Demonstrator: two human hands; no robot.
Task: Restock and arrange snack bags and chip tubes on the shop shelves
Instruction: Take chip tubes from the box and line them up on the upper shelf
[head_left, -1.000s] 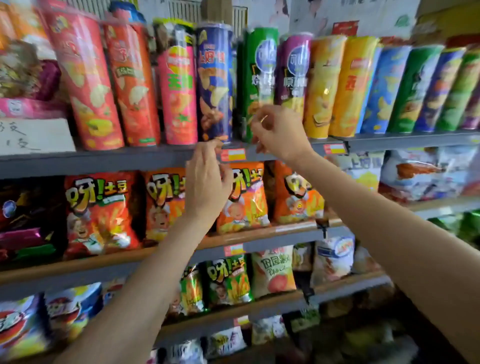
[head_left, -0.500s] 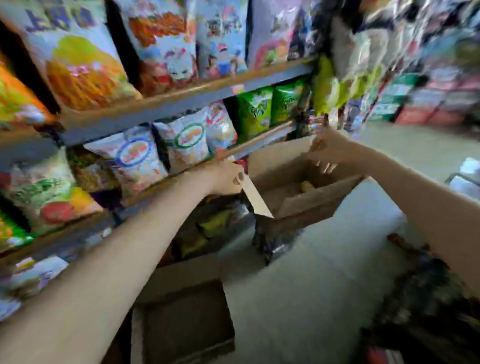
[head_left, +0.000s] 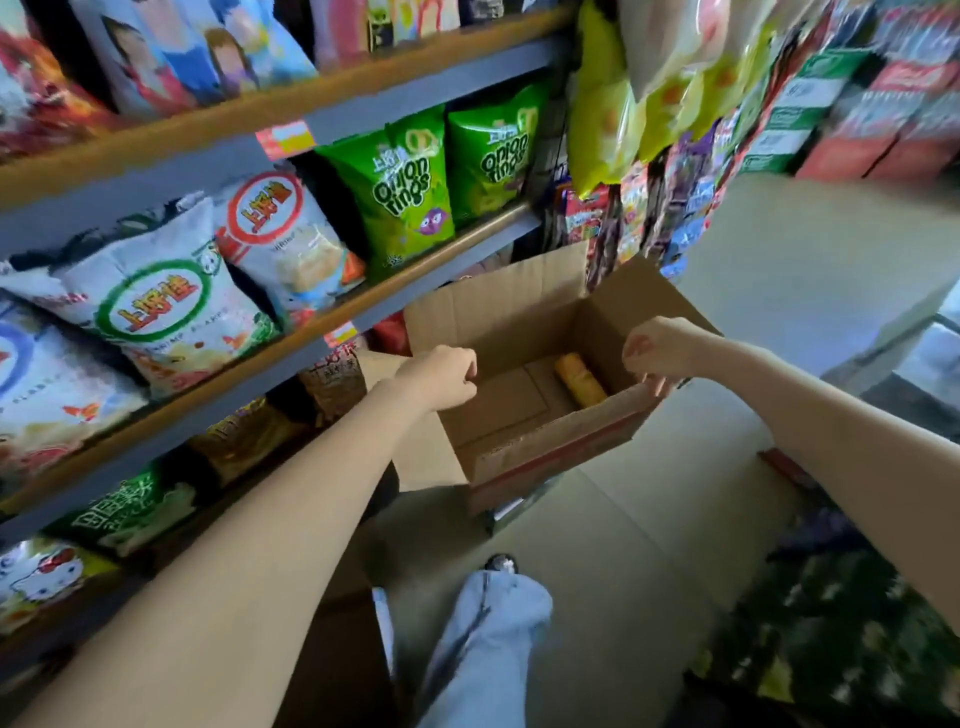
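An open brown cardboard box (head_left: 524, 306) stands on the floor beside the shelves. One yellow chip tube (head_left: 579, 385) lies on its bottom. My left hand (head_left: 439, 376) is curled over the box's left flap. My right hand (head_left: 657, 351) grips the near right rim of the box. White snack bags (head_left: 161, 306) and green onion-ring bags (head_left: 400, 187) fill the shelf to the left.
Grey shelves (head_left: 291, 364) with orange rims run along the left. Hanging snack packs (head_left: 644, 171) dangle at the shelf's end. Another cardboard box (head_left: 322, 649) lies near my leg (head_left: 483, 639). Dark bagged goods (head_left: 841, 623) sit low right. Pale floor (head_left: 639, 545) lies between.
The view swung from the chip-tube shelf down to the floor box. Both hands dropped from the price-tag rail and now hold the box's edges.
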